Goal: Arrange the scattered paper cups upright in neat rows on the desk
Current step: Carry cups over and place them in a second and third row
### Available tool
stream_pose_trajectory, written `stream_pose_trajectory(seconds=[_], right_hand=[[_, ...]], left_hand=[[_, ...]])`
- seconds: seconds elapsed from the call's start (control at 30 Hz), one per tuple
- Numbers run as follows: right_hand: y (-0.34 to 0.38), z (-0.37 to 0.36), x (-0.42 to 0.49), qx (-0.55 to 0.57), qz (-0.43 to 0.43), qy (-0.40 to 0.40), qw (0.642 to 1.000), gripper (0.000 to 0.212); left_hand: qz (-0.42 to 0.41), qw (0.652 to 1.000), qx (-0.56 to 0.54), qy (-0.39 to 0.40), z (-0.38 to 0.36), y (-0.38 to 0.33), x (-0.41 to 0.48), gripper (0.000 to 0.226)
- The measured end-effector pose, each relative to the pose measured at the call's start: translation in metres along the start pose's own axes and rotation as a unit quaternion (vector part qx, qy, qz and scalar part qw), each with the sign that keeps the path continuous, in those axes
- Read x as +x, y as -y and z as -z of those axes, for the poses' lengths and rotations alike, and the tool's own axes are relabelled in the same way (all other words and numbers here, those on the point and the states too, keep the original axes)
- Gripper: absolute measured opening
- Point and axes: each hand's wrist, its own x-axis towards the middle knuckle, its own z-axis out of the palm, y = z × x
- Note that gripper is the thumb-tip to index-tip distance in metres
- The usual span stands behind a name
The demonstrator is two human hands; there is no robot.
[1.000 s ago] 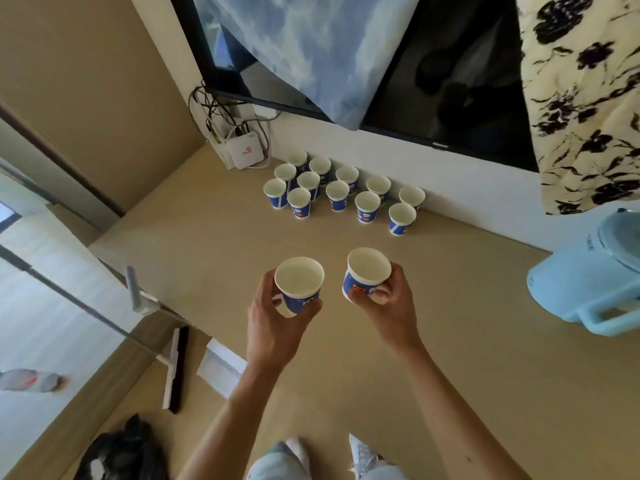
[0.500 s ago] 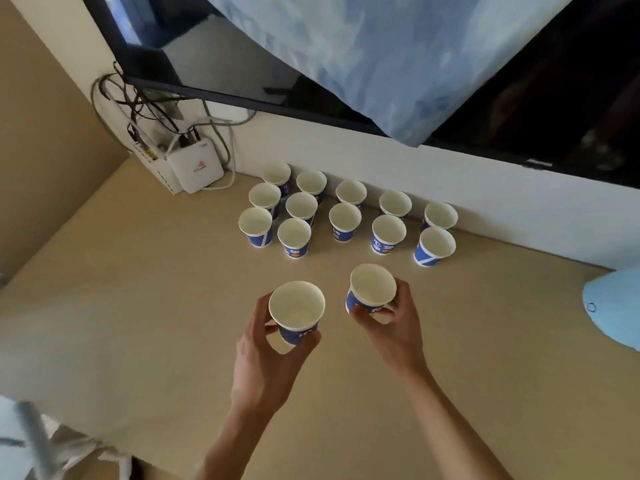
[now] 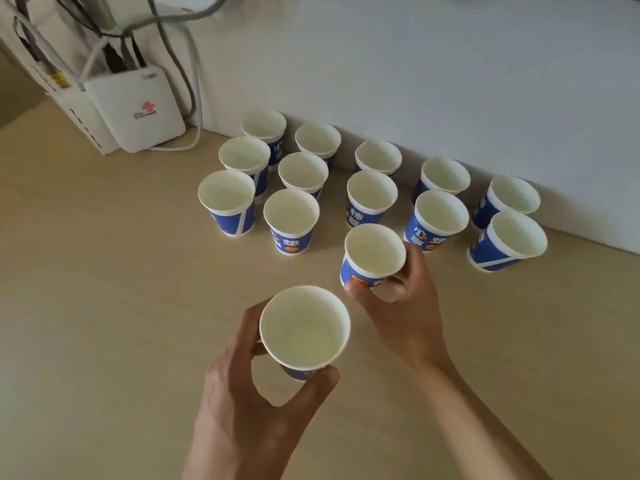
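Note:
Several blue-and-white paper cups [image 3: 292,220] stand upright in rows on the beige desk [image 3: 104,289], close to the white wall. My left hand [image 3: 249,393] grips one upright cup [image 3: 304,329] by its base, held above the desk in front of the rows. My right hand [image 3: 401,306] pinches another upright cup [image 3: 374,254] by its lower side, just in front of the middle column of the rows, beside a standing cup [image 3: 437,216]. Whether that cup's base touches the desk is hidden by my fingers.
A white router box [image 3: 136,109] leans against the wall at the back left, with a tangle of grey cables [image 3: 114,39] above it. The white wall [image 3: 450,81] runs right behind the cups.
The camera has moved much closer to the cups. Both hands have carried their cups forward toward the rows; the right-hand cup now sits right at the front of the middle column.

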Motion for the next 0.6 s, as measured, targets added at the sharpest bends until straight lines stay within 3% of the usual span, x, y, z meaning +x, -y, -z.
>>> stream_pose_trajectory(seconds=[0.3, 0.6], right_hand=[[-0.009, -0.015, 0.016, -0.033, 0.015, -0.026, 0.999, 0.055], [-0.009, -0.024, 0.02, -0.054, 0.038, -0.058, 0.996, 0.064]], left_hand=[[-0.001, 0.999, -0.034, 0.03, -0.002, 0.019, 0.018, 0.061], [-0.007, 0.999, -0.041, 0.025, -0.001, 0.024, 0.018, 0.062]])
